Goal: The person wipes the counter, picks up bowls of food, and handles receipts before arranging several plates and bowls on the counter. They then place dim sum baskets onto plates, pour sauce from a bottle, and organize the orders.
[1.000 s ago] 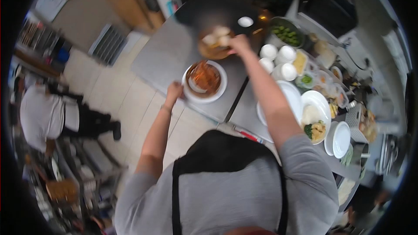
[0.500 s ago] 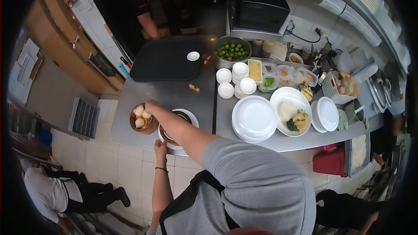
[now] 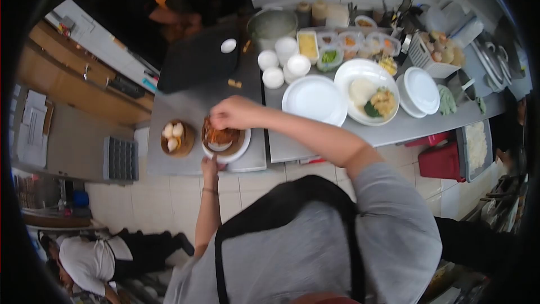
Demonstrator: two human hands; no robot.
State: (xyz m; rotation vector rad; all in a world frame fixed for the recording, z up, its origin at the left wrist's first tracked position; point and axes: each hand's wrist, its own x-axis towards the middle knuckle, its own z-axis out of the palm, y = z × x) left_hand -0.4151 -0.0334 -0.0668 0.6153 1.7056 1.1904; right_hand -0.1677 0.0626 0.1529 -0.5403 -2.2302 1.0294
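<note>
A round bamboo steamer with reddish-brown food (image 3: 224,137) in it rests on a white plate (image 3: 244,147) at the front of the counter. My right hand (image 3: 233,114) is over its far side, fingers pressed together at the food; what they grip is hidden. My left hand (image 3: 211,166) grips the near rim of the white plate. Just left of it stands a second bamboo steamer (image 3: 184,145) holding several pale dumplings (image 3: 173,130).
A dark tray (image 3: 197,66) carries a small white dish (image 3: 228,45). To the right are small white bowls (image 3: 273,77), a large white plate (image 3: 315,100) and a plate of rice and food (image 3: 342,76). A person (image 3: 93,256) is at lower left.
My right hand has moved right, from beside the dumplings to above the other steamer, where reddish-brown food now shows. My left hand remains at the plate. The view has shifted.
</note>
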